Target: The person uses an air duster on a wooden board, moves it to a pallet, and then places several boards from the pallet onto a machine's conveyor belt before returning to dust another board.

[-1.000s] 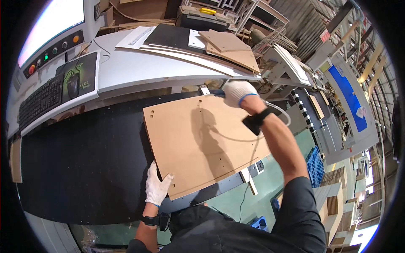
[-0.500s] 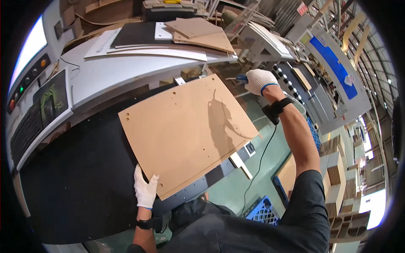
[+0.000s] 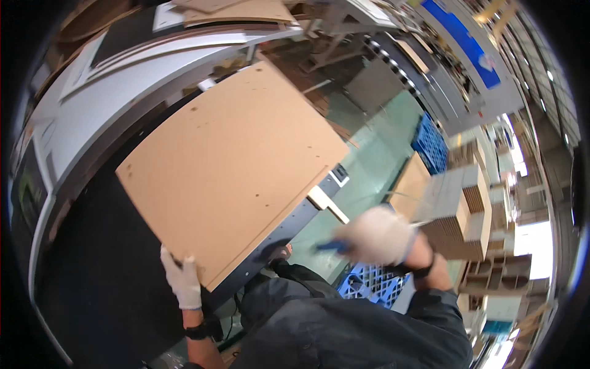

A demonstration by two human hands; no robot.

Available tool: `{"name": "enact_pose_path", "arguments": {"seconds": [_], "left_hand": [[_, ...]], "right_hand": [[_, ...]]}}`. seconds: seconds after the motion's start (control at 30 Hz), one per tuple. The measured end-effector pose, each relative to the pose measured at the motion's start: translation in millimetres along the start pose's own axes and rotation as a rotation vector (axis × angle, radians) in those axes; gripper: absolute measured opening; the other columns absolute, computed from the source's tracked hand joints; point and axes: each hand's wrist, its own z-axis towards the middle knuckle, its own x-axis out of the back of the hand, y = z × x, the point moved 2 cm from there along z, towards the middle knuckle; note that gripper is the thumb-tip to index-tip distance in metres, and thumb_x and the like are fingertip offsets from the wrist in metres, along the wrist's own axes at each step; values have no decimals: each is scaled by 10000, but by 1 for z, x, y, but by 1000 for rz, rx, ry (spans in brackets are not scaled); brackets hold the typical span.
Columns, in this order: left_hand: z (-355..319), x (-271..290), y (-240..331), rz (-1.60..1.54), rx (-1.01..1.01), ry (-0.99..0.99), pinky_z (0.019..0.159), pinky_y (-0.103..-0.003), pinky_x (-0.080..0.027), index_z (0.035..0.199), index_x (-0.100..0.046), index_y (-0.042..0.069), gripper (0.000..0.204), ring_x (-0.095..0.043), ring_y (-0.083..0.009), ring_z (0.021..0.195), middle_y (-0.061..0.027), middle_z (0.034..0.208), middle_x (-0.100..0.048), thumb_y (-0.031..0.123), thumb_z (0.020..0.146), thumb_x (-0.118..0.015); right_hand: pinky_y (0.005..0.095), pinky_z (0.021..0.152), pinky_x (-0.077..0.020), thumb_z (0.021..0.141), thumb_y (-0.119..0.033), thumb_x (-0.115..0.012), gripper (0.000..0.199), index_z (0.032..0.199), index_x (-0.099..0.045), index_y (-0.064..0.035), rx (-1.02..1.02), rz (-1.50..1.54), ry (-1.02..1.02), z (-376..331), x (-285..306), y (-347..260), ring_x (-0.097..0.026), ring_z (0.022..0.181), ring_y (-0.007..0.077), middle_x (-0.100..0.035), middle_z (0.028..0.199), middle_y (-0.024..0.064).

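— Two gloved hands at a black worktable [image 3: 92,258]: what has each got?

— The left hand [image 3: 180,278] grips the near corner of a large brown board [image 3: 230,163], which lies flat on the table with its right edge overhanging. The right hand [image 3: 376,236], blurred, is off the board, closed around a thin blue tool [image 3: 330,247] above a blue crate [image 3: 372,284].
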Motion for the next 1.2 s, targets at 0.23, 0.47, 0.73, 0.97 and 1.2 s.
{"name": "enact_pose_path", "arguments": {"seconds": [0.23,0.47,0.73,0.97,1.2], "left_hand": [[3,62,-48,-948,378,24,1074,-393,-489,1427,-479,-41,412,-599,-303,1262,-192,1376,-596,134,1053,-482],[-22,78,20,-641,38,287,1061,-493,-462,1412,-494,-36,533,-566,-400,1199,-278,1337,-568,348,1042,-485],[-128,-60,201,-371,-619,-41,941,-462,-560,1351,-561,-49,480,-673,-340,1101,-215,1215,-676,306,1028,-567],[-231,-338,283,-131,-252,-971,1005,-409,-539,1287,-628,-61,498,-677,-322,1136,-233,1238,-693,283,934,-698],[-203,-593,212,1023,-700,-1376,993,-417,-545,1319,-656,68,514,-714,-329,1106,-181,1177,-737,418,944,-654]], "right_hand": [[450,674,-539,826,-252,-765,243,1042,-720,-150,441,449,241,60,-55,26,-688,759,349,-705,800,111],[430,843,-546,730,-245,-835,360,1038,-703,-112,245,531,622,132,-192,179,-672,975,326,-684,1028,101],[459,925,-533,894,-401,-707,556,1323,-579,-73,303,938,583,104,-303,217,-678,1061,392,-694,1172,203],[472,899,-524,900,-425,-682,473,1182,-671,-46,35,1085,402,26,-448,339,-683,1043,379,-718,1091,199],[416,917,-533,923,-406,-654,473,1224,-685,-42,-73,1367,447,-6,-481,474,-695,1055,317,-730,1143,170]]}}
